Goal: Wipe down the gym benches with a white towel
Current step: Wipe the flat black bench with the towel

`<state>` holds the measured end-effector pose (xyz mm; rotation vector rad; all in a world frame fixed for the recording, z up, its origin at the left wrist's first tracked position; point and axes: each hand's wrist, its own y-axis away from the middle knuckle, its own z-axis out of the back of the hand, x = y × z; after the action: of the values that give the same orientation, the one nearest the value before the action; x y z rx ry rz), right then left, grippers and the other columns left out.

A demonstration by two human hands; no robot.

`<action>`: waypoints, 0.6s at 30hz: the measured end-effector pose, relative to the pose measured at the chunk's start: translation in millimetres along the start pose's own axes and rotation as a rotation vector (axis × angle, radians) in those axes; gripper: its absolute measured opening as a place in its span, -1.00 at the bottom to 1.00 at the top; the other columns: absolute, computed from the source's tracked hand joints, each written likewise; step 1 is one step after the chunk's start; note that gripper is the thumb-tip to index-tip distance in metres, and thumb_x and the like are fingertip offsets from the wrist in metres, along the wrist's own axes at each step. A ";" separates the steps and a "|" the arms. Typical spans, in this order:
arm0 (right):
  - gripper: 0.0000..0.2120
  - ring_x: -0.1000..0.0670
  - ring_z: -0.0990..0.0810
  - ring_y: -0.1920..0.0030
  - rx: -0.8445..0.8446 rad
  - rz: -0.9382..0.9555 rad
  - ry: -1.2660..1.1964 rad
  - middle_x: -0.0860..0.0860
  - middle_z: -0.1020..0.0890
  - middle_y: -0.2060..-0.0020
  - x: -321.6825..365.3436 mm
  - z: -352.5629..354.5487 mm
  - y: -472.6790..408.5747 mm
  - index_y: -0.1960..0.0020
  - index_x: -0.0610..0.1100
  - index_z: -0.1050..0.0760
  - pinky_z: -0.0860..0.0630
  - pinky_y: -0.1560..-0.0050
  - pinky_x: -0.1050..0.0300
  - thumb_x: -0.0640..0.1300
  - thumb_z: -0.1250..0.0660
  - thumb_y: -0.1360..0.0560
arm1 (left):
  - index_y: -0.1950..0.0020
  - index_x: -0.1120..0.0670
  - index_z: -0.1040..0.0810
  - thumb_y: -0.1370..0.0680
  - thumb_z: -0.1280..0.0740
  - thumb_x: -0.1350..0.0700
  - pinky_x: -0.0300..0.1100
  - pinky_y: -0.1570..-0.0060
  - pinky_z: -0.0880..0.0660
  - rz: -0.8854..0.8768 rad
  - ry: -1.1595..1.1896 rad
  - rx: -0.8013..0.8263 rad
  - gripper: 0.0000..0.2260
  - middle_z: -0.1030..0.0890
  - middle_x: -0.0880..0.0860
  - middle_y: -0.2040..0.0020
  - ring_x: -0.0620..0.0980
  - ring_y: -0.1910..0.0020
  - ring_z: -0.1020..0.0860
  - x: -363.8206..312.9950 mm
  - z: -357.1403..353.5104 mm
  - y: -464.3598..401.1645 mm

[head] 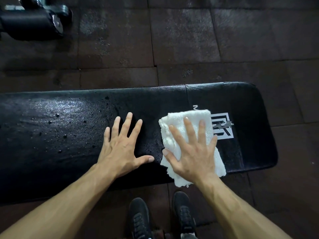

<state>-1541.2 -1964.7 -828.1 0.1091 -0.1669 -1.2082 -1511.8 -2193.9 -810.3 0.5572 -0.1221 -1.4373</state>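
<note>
A long black padded gym bench [60, 135] runs across the view from left to right. Its left part glistens with water droplets, and a white logo [224, 126] is printed near its right end. A folded white towel [174, 128] lies on the bench just left of the logo. My right hand [193, 152] presses flat on the towel with straight, spread fingers. My left hand [122, 147] rests flat on the bare bench pad, fingers spread, a short gap left of the towel.
Dark rubber floor tiles [172, 40] surround the bench. A black padded roller with a metal end cap [34, 23] stands at the top left. My two black shoes [139, 219] stand on the floor close to the bench's near edge.
</note>
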 end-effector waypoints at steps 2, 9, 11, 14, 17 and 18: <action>-0.28 -0.34 -0.01 -0.62 -0.009 -0.041 -0.018 -0.04 -0.12 -0.65 2.0 -1.5 15.7 -0.59 0.21 -0.24 -0.23 -0.22 -0.69 0.45 -0.16 -0.50 | -0.62 -0.17 0.22 -0.30 -0.24 -0.56 0.17 -0.54 0.19 -0.003 0.000 -0.004 0.08 0.38 -0.07 -0.59 0.09 -0.57 0.33 0.4 -0.6 1.2; -0.28 -0.39 -0.11 -0.59 -0.071 -0.180 -0.061 -0.09 -0.17 -0.64 24.3 -16.6 59.2 -0.58 0.15 -0.30 -0.20 -0.20 -0.73 0.46 -0.14 -0.51 | -0.61 -0.17 0.23 -0.24 0.04 -0.62 0.15 -0.53 0.18 0.008 -0.008 -0.032 0.04 0.38 -0.07 -0.59 0.09 -0.57 0.32 3.6 -7.0 7.1; -0.27 -0.41 -0.11 -0.58 -0.060 -0.222 -0.070 -0.10 -0.18 -0.63 31.1 -16.7 58.5 -0.58 0.15 -0.30 -0.19 -0.19 -0.74 0.45 -0.13 -0.50 | -0.61 -0.18 0.24 -0.24 0.09 -0.62 0.14 -0.52 0.19 0.003 -0.018 -0.023 0.03 0.39 -0.06 -0.59 0.09 -0.57 0.33 5.0 -8.2 6.7; -0.26 -0.42 -0.11 -0.58 -0.031 -0.237 -0.073 -0.10 -0.17 -0.64 35.0 -13.4 44.8 -0.59 0.16 -0.28 -0.18 -0.18 -0.75 0.46 -0.12 -0.49 | -0.61 -0.19 0.23 -0.26 0.06 -0.61 0.16 -0.52 0.19 0.000 -0.017 -0.027 0.01 0.37 -0.06 -0.59 0.10 -0.57 0.33 8.4 -6.6 4.5; -0.24 -0.42 -0.09 -0.58 0.012 -0.208 -0.059 -0.10 -0.12 -0.65 35.3 -7.5 24.0 -0.61 0.18 -0.21 -0.20 -0.18 -0.75 0.48 -0.08 -0.49 | -0.60 -0.21 0.25 -0.29 -0.01 -0.61 0.18 -0.52 0.19 0.030 -0.016 -0.027 0.00 0.38 -0.06 -0.59 0.11 -0.57 0.33 13.8 -0.4 0.0; -0.24 -0.41 -0.06 -0.58 0.019 -0.212 -0.061 -0.08 -0.09 -0.65 36.3 -6.7 14.7 -0.62 0.20 -0.17 -0.19 -0.20 -0.75 0.48 -0.06 -0.50 | -0.60 -0.21 0.25 -0.31 -0.06 -0.60 0.18 -0.52 0.19 0.047 -0.013 -0.025 0.00 0.38 -0.06 -0.59 0.11 -0.57 0.33 16.7 2.8 -1.7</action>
<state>-1514.0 -1993.5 -829.6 0.1084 -0.2246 -1.4223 -1512.0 -2210.7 -812.8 0.5213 -0.1272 -1.3952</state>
